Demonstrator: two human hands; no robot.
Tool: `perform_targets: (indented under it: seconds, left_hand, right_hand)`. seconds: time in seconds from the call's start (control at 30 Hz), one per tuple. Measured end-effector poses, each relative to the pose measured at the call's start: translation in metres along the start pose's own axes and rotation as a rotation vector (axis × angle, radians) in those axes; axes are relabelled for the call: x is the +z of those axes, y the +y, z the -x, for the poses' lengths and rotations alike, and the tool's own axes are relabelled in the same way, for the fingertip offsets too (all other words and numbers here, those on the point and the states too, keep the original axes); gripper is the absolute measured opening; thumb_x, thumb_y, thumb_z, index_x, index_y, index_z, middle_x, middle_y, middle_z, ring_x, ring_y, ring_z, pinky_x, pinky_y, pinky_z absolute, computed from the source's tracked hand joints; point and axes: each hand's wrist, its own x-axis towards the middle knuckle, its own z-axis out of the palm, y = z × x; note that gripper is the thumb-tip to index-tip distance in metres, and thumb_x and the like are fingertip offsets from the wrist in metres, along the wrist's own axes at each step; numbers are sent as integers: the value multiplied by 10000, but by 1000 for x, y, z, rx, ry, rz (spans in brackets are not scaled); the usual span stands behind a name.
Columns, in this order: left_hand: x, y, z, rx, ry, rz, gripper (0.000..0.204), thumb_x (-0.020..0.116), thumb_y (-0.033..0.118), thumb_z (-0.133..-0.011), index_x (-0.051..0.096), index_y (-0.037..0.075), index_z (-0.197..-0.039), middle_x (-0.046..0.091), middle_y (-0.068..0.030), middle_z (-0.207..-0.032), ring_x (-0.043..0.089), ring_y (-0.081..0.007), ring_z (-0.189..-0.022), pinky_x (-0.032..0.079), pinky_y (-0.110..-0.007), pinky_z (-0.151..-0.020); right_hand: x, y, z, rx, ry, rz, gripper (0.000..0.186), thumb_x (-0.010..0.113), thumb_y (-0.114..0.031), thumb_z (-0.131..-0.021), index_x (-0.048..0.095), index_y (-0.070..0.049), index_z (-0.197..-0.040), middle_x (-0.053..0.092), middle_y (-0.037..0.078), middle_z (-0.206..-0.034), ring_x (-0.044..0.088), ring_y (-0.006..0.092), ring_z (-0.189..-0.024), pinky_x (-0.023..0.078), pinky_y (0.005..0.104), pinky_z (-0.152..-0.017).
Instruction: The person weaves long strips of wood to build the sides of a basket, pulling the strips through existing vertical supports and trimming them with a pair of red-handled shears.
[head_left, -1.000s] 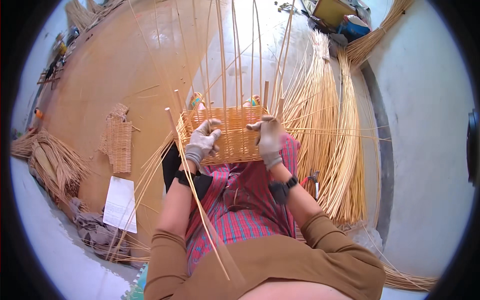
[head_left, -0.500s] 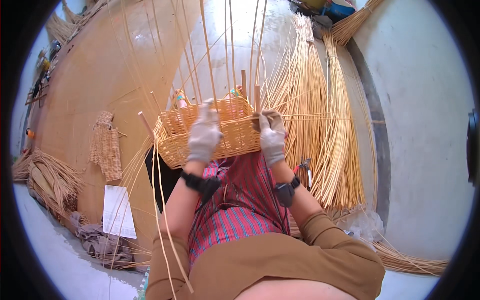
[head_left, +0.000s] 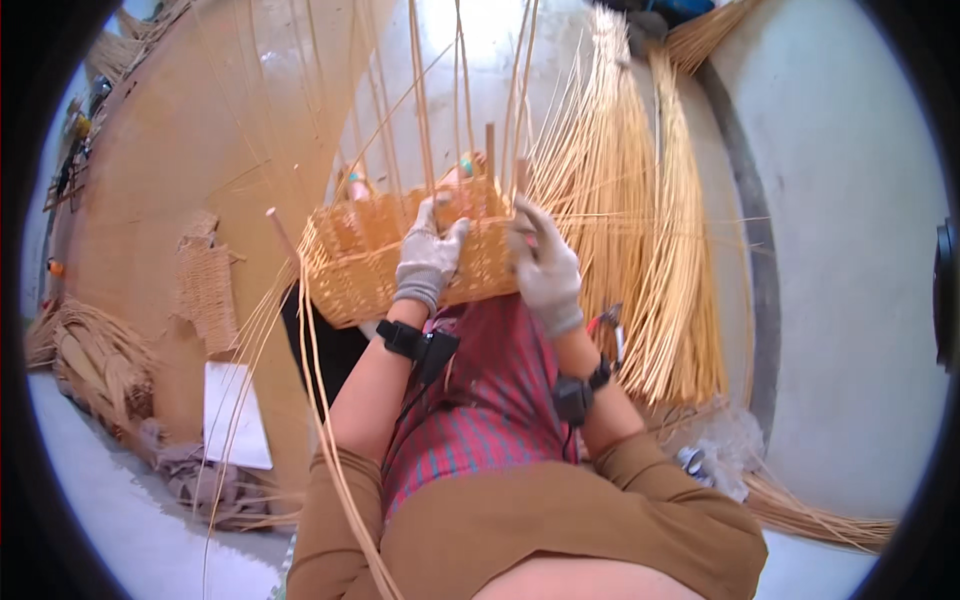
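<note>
A half-woven wicker basket [head_left: 365, 280] rests across my lap, its long thin stakes rising from the weave. Gloved in pale fabric, my left hand [head_left: 430, 258] grips the near wall at the rim, thumb and fingers slightly apart around it. At the right corner my right hand [head_left: 548, 270], also gloved, closes around the weave beside a thick wooden corner post [head_left: 521, 175]; its fingertips are blurred and partly hidden. Thin wicker strands [head_left: 680, 217] run rightward from that corner. Another thick post [head_left: 282, 235] leans outward at the left corner.
Long bundles of wicker rods [head_left: 610, 170] lie on the right floor. Red-handled pliers [head_left: 612, 325] are near my right forearm. A woven panel [head_left: 207, 285], white sheet [head_left: 235, 415] and coiled wicker [head_left: 100, 350] are on the left. A clear plastic bag [head_left: 728, 450] lies lower right.
My left hand has moved slightly right along the near rim. The right hand has shifted its fingers at the corner, and the strands there now slant differently. The basket has moved slightly left.
</note>
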Motion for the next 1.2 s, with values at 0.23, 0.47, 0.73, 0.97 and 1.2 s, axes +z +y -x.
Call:
perform_targets:
  seconds: [0.23,0.47,0.73,0.97,1.2]
  left_hand:
    - [-131,-93,61,294,630,-313,429,751,138,-954,583,15,-1330,668,-122,-1124,662,-198,-1028,545,-320,-898]
    - [-175,-101,37,311,669,153,228,611,129,-1039,679,-45,-1171,719,-101,-1112,669,-202,-1029,533,-351,-912]
    - [-162,-45,92,897,595,-404,158,694,12,-926,605,39,-1054,639,-192,-1199,620,-372,-1193,490,-468,-1049]
    - [-180,-56,72,743,685,-741,301,747,142,-898,664,96,-1183,657,-163,-1259,546,-395,-1312,421,-506,-1115]
    - [-176,-59,66,663,643,-845,384,789,234,-853,685,152,-1213,699,-66,-1263,557,-348,-1339,386,-512,-1119]
  right_hand:
    - [65,-35,-1,-113,140,-190,449,648,32,-954,578,-52,-1390,646,136,-1268,646,234,-1188,520,347,-1022]
    - [173,-128,5,-231,-251,-363,585,693,-79,-921,507,7,-1468,612,220,-1364,589,350,-1304,469,396,-1117]
    - [260,-117,-73,213,-93,-104,883,671,-162,-872,223,64,-1598,506,325,-1461,510,391,-1378,417,398,-1143]
    - [283,-103,-78,230,35,-407,672,640,11,-831,438,0,-1472,643,208,-1298,628,310,-1203,494,368,-1011]
    - [277,-91,-82,106,-39,-690,377,711,-70,-935,553,-42,-1276,648,75,-1152,632,176,-1063,514,329,-945]
